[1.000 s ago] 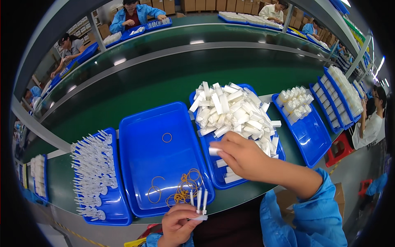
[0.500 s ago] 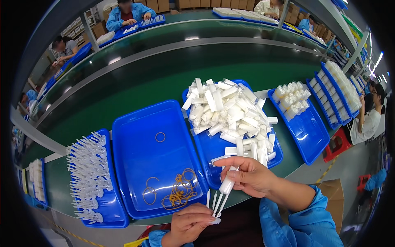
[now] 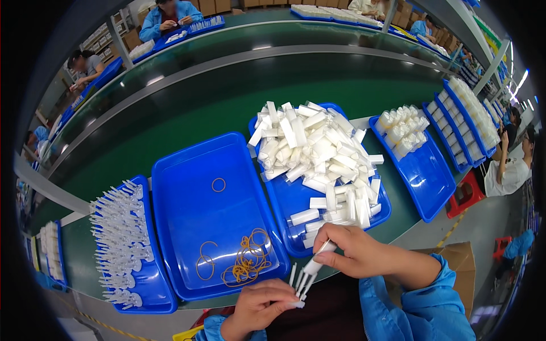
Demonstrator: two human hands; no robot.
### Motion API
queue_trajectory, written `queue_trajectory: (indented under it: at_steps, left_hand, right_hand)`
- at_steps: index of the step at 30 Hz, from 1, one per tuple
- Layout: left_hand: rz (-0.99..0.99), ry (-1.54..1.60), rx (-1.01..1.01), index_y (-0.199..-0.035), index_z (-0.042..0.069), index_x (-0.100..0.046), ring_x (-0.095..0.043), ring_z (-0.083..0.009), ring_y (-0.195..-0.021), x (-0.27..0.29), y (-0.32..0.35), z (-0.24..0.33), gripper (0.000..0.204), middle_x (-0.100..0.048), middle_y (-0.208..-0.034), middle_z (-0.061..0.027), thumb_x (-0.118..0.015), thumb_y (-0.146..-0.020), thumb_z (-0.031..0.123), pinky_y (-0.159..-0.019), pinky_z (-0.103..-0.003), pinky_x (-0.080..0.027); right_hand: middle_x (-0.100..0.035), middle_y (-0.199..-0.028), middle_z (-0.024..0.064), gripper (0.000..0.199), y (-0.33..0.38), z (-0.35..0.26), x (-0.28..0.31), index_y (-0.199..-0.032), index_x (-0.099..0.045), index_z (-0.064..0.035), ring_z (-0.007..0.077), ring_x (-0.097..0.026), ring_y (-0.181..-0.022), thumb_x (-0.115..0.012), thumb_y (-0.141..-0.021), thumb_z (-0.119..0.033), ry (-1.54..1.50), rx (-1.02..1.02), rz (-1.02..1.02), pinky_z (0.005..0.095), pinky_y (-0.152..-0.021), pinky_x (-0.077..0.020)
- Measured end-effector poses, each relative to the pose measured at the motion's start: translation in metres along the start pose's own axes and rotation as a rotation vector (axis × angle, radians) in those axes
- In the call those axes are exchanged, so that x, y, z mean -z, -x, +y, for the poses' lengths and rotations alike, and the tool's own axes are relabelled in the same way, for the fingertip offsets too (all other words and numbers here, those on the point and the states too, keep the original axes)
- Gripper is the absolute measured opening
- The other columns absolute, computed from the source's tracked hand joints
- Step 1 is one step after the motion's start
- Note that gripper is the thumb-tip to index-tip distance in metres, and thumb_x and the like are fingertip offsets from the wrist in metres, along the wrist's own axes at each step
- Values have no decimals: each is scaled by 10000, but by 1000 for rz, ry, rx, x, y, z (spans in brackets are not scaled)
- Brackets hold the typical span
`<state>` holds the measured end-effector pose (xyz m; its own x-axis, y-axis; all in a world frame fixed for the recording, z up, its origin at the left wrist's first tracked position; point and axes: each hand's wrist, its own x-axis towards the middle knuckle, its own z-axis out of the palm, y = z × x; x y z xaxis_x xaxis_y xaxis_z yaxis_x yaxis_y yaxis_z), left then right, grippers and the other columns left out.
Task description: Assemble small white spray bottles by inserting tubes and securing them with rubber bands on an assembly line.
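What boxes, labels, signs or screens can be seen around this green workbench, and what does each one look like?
Brown cardboard box: on the floor at the lower right, beside the right hand's blue sleeve; open-topped, plain.
Stacked brown cardboard cartons: along the top edge, behind the far workers; plain sides.
Small yellow tag: at the bottom edge, by the left hand; print too small to tell.
No signs or screens show.

Blue trays (image 3: 187, 170), white plastic pieces (image 3: 313, 142), tan rubber bands (image 3: 245, 264), green belt (image 3: 187, 108)
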<state>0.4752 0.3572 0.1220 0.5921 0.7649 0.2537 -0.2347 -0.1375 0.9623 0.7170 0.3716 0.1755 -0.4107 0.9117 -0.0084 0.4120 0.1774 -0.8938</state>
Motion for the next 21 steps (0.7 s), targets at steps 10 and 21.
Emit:
queue_trajectory:
  at_steps: [10, 21]
  left_hand:
    - [-110, -201, -180, -864, 49, -671, -606, -242, -700, -4, 1, 8, 185, -640, -856, -92, -703, -702, -35, -616, -300, -497]
    - [96, -106, -36, -909, 18, -644, -578, -204, -901, -4, 10, -1, 219, -516, -1065, -144, -734, -710, 34, -764, -305, -473]
  right_hand:
    - [-560, -811, 74, 207, 14, -6, -5, -949, -500, -61, 185, -525, -747, -564, -880, -246, -218, -105, -92, 316, -657, -400]
    - [-548, -875, 44, 156, 13, -11, -36, -971, -516, -118, 220, -507, -823, -569, -869, -224, -99, 44, -98, 350, -807, -312]
